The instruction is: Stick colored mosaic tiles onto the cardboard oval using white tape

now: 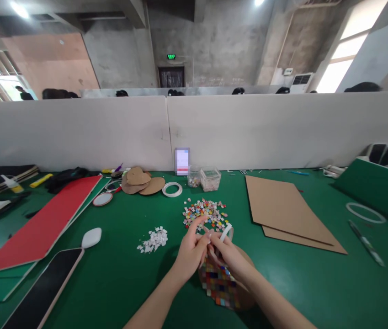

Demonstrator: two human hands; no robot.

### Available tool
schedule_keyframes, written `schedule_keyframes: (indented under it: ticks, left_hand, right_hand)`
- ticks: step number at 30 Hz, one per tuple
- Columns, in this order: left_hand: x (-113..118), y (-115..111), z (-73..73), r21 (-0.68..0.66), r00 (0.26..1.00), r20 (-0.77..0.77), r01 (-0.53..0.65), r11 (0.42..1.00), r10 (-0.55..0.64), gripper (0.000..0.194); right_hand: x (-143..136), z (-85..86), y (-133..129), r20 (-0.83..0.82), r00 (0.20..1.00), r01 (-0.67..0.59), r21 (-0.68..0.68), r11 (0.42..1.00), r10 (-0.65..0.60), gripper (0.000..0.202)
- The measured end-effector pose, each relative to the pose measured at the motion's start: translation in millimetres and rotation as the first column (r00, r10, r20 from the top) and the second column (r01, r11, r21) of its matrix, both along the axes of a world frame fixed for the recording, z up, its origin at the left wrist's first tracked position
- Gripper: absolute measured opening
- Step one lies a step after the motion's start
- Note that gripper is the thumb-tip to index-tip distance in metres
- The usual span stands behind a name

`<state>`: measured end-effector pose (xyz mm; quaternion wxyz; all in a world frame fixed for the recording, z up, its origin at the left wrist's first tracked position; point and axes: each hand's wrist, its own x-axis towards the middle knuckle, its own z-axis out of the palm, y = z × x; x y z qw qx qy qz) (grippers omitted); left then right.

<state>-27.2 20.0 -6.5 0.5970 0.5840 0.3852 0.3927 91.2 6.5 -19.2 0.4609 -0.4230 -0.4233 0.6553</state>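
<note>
Both hands meet above a round brown board [247, 297] partly covered with rows of small coloured mosaic tiles [219, 285]. My left hand [191, 250] has its thumb and fingertips closed against the right fingertips; whatever lies between them is too small to make out. My right hand [230, 256] is closed around what looks like a roll of white tape [227, 232], whose pale band stands up above the fingers. The hands hide the board's upper part. Just beyond them lies a loose pile of multicoloured tiles [199, 211], and to the left a heap of white pieces [154, 240].
Clear plastic boxes [210, 179] and a propped-up phone [182, 161] stand by the white partition [248, 132]. Cardboard sheets [283, 203] and a pen [367, 243] lie right. Left are cardboard discs [152, 185], a red board [50, 219] and a long black panel [48, 288].
</note>
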Motion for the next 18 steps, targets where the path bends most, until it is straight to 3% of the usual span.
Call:
schedule_keyframes:
  ticks: [4,10,13,15,18]
  left_hand:
    - [0,1,2.0,-0.026,0.999,-0.039,-0.036,0.999,0.035,0.055]
    - [-1,3,-6.5,0.195,0.976,-0.13,-0.15,0.969,0.177,0.031]
    - [-6,3,-4.6,0.227,0.964,-0.099,-0.221,0.948,0.248,0.025]
    - [-10,2,0.3,0.284,0.962,-0.15,-0.18,0.942,0.229,0.029]
    - [-14,1,8.4,0.414,0.914,-0.396,0.085,0.906,0.095,0.026]
  right_hand:
    - [-1,8.3,-3,-0.028,0.999,-0.039,0.022,0.999,0.039,0.047]
    - [-1,13.3,-4,-0.108,0.992,-0.067,-0.002,0.998,0.066,0.044]
    - [0,12.2,-3,-0.119,0.992,-0.055,-0.013,0.998,0.053,0.043]
    - [1,11.0,-2,-0.121,0.992,-0.037,0.0,0.999,0.037,0.042]
    - [3,7.1,0,-0.096,0.995,0.023,-0.016,1.0,-0.025,0.043]
